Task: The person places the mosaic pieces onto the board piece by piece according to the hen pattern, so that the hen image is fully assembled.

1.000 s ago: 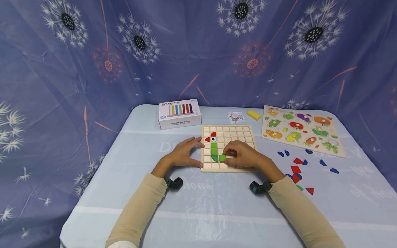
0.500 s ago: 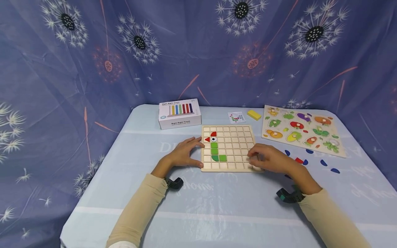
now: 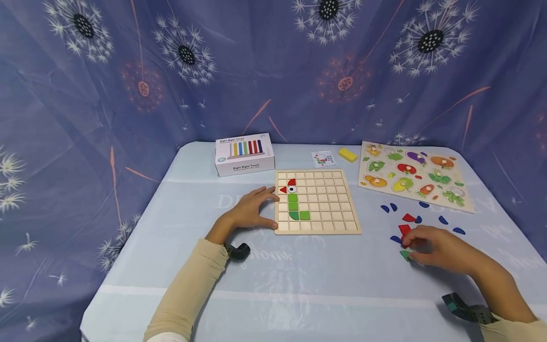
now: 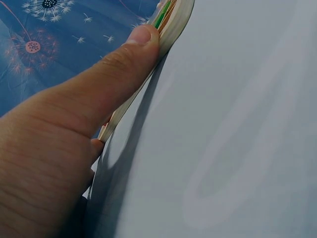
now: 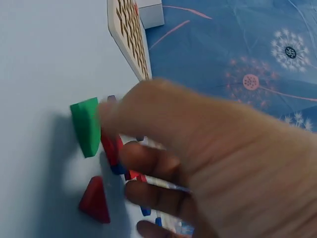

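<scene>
A wooden grid board lies mid-table. Red, green and eye-marked tiles in its left columns form a bird-like shape, ending in a green square tile. My left hand rests against the board's left edge, thumb and fingers spread; its thumb touches the rim in the left wrist view. Over the loose pieces at the right is my right hand, fingers bent and apart. Its thumb tip lies at a green piece with a curved edge; whether they touch I cannot tell. A red piece lies nearby.
Several blue half-round pieces and red ones are scattered to the right. Behind the board stand a white box, a small picture card and a yellow block. A vegetable puzzle board lies at the back right.
My right hand has left the green square tile on the board and moved right, to the loose pieces. My left hand stays at the board's edge. The head view has shifted slightly.
</scene>
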{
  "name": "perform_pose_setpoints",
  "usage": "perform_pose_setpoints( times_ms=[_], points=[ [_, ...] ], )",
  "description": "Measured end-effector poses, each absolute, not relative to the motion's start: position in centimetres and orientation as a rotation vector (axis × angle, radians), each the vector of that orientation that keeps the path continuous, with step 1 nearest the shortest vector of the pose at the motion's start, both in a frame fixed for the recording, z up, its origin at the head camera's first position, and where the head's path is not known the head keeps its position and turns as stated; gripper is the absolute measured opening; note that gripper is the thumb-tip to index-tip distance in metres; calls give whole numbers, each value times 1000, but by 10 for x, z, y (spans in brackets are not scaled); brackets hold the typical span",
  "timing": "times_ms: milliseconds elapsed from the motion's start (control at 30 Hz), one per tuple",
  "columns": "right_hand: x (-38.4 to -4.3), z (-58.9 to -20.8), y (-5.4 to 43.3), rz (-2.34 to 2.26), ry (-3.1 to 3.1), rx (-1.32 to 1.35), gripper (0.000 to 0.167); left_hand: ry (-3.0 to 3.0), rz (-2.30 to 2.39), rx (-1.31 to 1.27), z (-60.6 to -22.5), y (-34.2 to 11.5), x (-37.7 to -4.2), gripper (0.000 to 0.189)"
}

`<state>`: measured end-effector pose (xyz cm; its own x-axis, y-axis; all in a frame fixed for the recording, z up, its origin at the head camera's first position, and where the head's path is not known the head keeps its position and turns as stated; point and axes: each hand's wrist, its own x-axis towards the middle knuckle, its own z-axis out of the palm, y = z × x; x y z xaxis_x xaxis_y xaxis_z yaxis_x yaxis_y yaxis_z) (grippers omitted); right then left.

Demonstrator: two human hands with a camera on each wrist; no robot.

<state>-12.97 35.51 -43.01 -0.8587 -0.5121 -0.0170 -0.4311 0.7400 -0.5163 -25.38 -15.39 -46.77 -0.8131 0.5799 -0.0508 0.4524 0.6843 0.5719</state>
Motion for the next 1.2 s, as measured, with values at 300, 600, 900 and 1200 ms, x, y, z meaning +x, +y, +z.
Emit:
perform_pose_setpoints(
  times_ms=[300, 600, 900, 1200],
  points=[
    [-128, -431, 345, -739, 2704, -646, 35, 2652, 837, 839, -466, -154, -253, 85],
    [-141, -435, 328, -795, 2728, -825, 33, 2655, 830, 834, -466, -153, -253, 84],
    [-140, -426, 323, -637, 2835, -771, 45, 2655, 835, 840, -466, -152, -253, 84],
    [-147, -430, 321, -548, 2899, -760, 34, 2659, 825, 834, -467, -154, -253, 85]
  ],
)
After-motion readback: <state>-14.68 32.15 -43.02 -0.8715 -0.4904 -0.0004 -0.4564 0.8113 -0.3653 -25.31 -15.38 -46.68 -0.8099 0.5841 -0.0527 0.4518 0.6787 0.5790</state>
